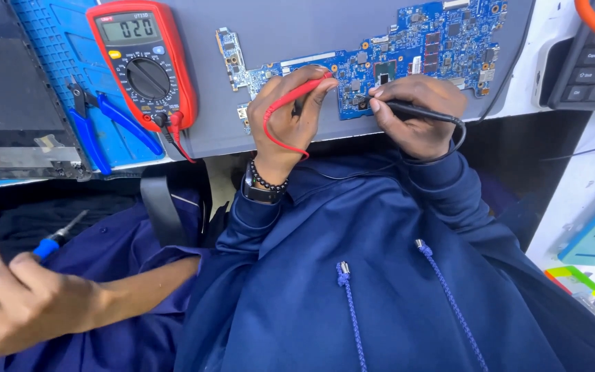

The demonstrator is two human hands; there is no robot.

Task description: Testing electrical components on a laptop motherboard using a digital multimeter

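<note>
A blue laptop circuit board (442,41) lies on a grey mat (277,27). My left hand (287,120), with a watch and a bead bracelet on the wrist, pinches a red test probe (302,91) whose tip touches the board's lower left part. My right hand (418,117) holds a black test probe (421,112) pressed to the board just right of that spot. Both leads run to a red multimeter (142,62) at the left, whose display is lit.
Blue-handled pliers (105,120) lie on a blue mat beside the multimeter. A dark laptop part (8,89) sits far left, a black keyboard (590,65) at upper right. A co-worker's hand (15,296) at lower left holds a blue-handled screwdriver (53,241).
</note>
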